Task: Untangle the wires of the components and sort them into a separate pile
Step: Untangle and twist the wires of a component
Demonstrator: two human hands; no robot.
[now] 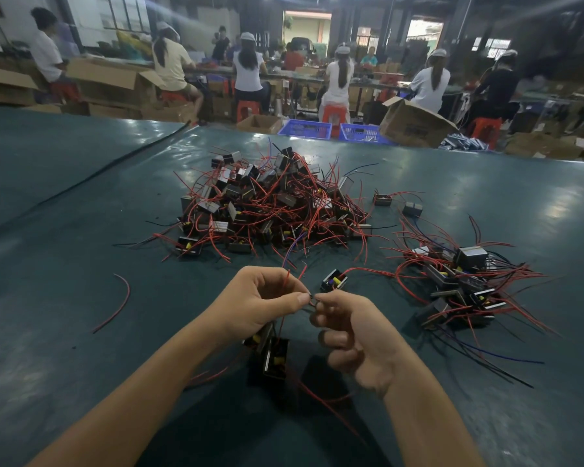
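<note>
A big tangled heap of small black transformer components (270, 203) with red, black and blue wires lies mid-table. A smaller sorted pile (459, 284) lies to the right. My left hand (260, 301) pinches red wires between thumb and fingers, and my right hand (354, 335) pinches the same wire ends right beside it. Two components (272, 357) hang from these wires below my left hand, just above the table. Another single component (333, 281) lies just beyond my hands, its red wire running toward the right pile.
The dark green table (64, 298) carries a loose red wire (117, 305) at the left and two stray components (398, 203) behind the right pile. Beyond the far edge stand blue crates (331, 131), cardboard boxes and seated workers at benches.
</note>
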